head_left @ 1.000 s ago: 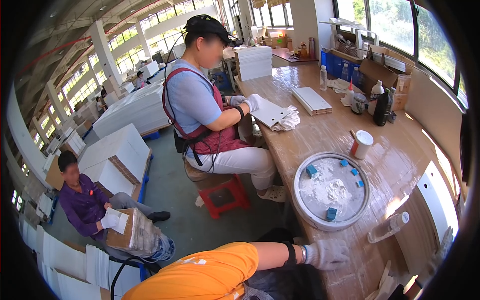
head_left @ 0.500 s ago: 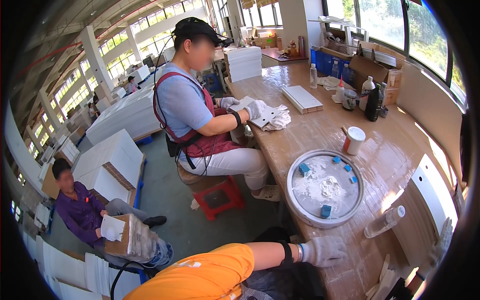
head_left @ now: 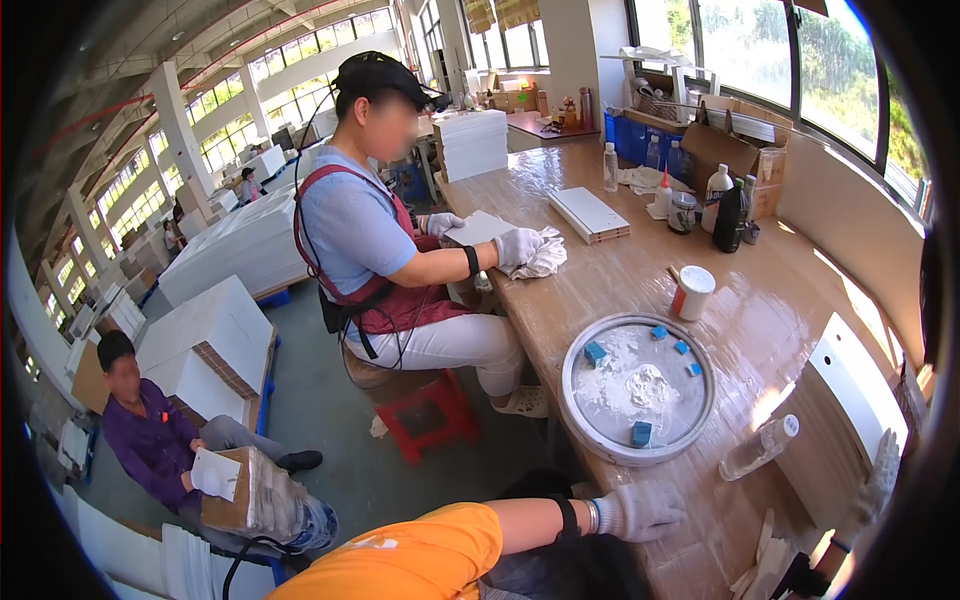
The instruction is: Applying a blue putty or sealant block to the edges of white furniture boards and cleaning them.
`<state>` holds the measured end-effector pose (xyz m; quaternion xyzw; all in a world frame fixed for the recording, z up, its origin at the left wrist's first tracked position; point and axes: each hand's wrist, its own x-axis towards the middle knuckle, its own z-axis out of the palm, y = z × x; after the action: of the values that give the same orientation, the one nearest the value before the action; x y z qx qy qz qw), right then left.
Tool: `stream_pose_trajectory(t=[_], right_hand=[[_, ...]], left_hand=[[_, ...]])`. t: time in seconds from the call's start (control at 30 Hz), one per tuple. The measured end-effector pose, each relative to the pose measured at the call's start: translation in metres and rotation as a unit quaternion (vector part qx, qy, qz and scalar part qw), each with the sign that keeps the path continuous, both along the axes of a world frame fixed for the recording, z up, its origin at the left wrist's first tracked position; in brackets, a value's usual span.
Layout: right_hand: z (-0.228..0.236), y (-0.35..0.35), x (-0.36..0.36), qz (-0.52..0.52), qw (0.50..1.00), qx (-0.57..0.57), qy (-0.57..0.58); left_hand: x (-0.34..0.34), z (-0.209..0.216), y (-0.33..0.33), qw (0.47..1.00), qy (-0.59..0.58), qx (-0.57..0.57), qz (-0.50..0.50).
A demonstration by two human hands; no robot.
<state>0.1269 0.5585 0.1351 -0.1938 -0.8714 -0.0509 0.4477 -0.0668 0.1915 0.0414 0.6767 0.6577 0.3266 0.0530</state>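
My left hand (head_left: 643,511), in a white knit glove, rests on the near edge of the wooden table with its fingers laid out over the surface and nothing visible in them. At the far right, my right hand (head_left: 872,492), also gloved, has its fingers stretched upward along the near end of a stack of white panels (head_left: 858,385). The top panel has small dark holes. A clear bottle (head_left: 758,448) lies tilted between the stack and a round grey tub lid (head_left: 575,415). White paste and several blue blocks (head_left: 641,433) sit on the lid.
Beyond the lid stands a white tub (head_left: 693,293). Bottles and a jar (head_left: 682,212) are grouped farther back near cardboard boxes. A co-worker (head_left: 360,215) at the table's left side holds a white panel (head_left: 480,228) and a cloth. Another person sits at lower left.
My view has shifted slightly, so the table appears lower and farther left. The co-worker's gloved hand and cloth now cover more of their panel. My hands stay in nearly the same places.
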Motion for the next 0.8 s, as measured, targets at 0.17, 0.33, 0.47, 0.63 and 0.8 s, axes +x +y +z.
stream_pose_trajectory(t=[0.17,0.33,0.47,0.63,0.8], right_hand=[[0.037,0.036,0.037,-0.083,0.989,0.101,-0.062],[0.028,0.036,0.029,-0.110,0.983,0.121,-0.079],[0.025,0.038,0.031,-0.109,0.984,0.123,-0.071],[0.022,0.043,0.031,-0.114,0.983,0.130,-0.069],[0.021,0.054,0.035,-0.115,0.978,0.147,-0.096]], left_hand=[[-0.001,0.007,-0.001,0.997,-0.008,0.075,-0.033],[-0.002,0.004,-0.002,0.997,-0.005,0.077,-0.028],[-0.001,0.004,0.000,0.997,0.004,0.076,-0.031],[-0.002,0.004,-0.001,0.997,0.006,0.078,-0.024],[-0.001,0.009,-0.001,0.997,0.010,0.078,-0.020]])
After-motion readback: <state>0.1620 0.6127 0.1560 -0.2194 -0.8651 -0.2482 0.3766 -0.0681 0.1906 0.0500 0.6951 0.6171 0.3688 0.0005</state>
